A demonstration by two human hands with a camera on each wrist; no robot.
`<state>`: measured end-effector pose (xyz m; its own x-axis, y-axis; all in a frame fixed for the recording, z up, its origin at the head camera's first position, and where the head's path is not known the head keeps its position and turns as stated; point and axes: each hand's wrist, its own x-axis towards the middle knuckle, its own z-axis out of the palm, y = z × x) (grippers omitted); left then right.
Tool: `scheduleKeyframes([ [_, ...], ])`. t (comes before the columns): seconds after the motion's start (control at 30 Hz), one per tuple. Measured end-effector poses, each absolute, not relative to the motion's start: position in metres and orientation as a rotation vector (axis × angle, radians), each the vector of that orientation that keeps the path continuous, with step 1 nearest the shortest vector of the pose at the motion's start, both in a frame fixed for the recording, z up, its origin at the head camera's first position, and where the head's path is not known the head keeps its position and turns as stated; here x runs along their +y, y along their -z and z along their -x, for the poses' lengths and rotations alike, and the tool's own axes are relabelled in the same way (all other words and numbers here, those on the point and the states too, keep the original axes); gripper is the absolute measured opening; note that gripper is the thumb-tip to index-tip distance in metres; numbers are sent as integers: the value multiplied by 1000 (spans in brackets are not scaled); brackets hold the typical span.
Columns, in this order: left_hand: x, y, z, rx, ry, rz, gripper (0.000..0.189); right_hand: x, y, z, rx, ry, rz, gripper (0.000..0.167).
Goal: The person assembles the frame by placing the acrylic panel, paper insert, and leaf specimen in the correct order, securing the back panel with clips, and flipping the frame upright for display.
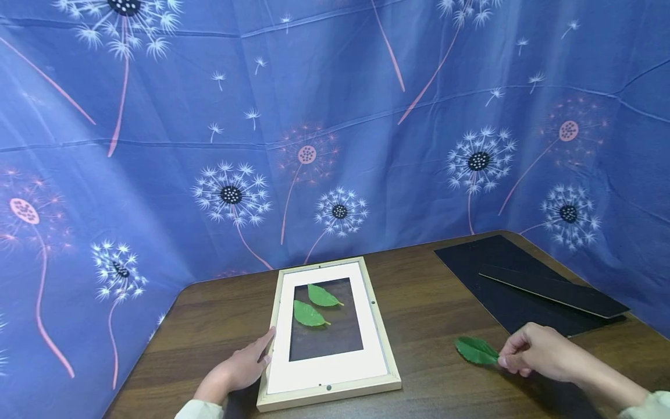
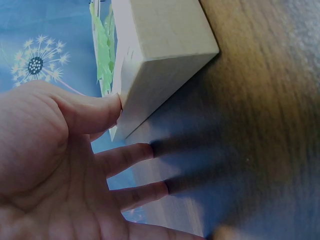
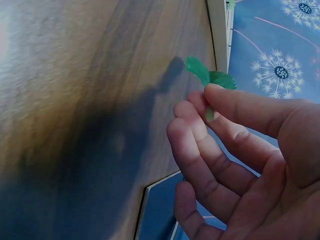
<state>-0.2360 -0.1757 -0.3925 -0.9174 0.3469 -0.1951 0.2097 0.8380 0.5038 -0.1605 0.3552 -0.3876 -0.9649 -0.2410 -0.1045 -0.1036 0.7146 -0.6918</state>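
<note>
A pale wooden picture frame (image 1: 328,389) with a white mat (image 1: 319,372) lies on the table, two green leaves (image 1: 309,314) inside the mat's dark window. My left hand (image 1: 238,368) rests at the frame's left side, its fingers fairly straight. In the left wrist view the thumb (image 2: 97,112) touches the frame's wooden edge (image 2: 165,75), while the other fingertips reach down to the tabletop. To the right of the frame, my right hand (image 1: 539,352) pinches a third green leaf (image 1: 475,350) by its stem, between thumb and forefinger. The right wrist view shows the stem's end (image 3: 209,114) poking out below the pinch.
On the wooden table (image 1: 419,302), a black board (image 1: 473,253) lies at the right, with a narrower black piece (image 1: 555,289) across it. Behind the table hangs a blue cloth (image 1: 356,145) with a dandelion print.
</note>
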Motion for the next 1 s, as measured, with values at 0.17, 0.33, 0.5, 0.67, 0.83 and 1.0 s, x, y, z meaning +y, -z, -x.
scheduleKeyframes([
  [0.17,-175,391,235,2735,-704,-401,54,350,383,169,2767,1029,304,10],
  [0.33,-171,388,233,2735,-728,-350,54,340,375,176,2811,1010,341,10],
  [0.5,-170,388,233,2751,-730,-366,54,327,369,182,2841,1041,311,10],
  [0.67,-170,389,233,2761,-724,-361,54,313,363,189,2870,1072,261,9],
  [0.83,-171,390,234,2756,-715,-356,53,301,360,197,2903,1087,233,6],
  [1.0,-171,389,233,2754,-723,-371,53,288,358,204,2944,1076,203,7],
])
